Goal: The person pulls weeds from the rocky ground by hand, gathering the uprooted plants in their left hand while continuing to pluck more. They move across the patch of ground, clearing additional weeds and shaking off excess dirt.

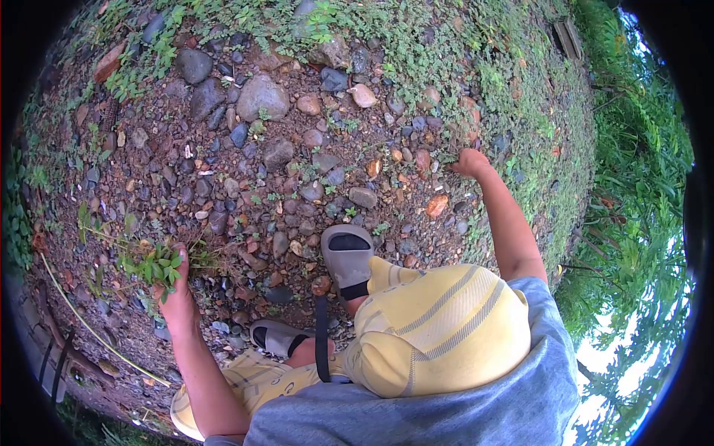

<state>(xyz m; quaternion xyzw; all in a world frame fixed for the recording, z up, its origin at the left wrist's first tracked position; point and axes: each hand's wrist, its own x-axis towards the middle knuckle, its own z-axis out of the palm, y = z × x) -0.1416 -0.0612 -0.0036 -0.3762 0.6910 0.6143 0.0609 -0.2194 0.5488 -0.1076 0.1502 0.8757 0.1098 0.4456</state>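
My left hand [177,293] is closed around a bunch of pulled weeds [152,264], with green leaves and thin stems sticking out on both sides of the fist. Out to the right, my right hand [470,162] reaches down to the ground with its fingers closed, at the edge of a patch of low green weeds [476,74]. Whatever its fingers hold is too small to make out. Reddish stones, among them an orange one [437,206], lie close to that hand.
Pebbly brown soil with large grey stones [262,98] spreads ahead. My sandals [348,260] stand on the gravel below my knees. A long pale stalk [104,334] lies at the left. Leafy bushes [632,223] border the right side, and a flat grey block [567,39] lies at upper right.
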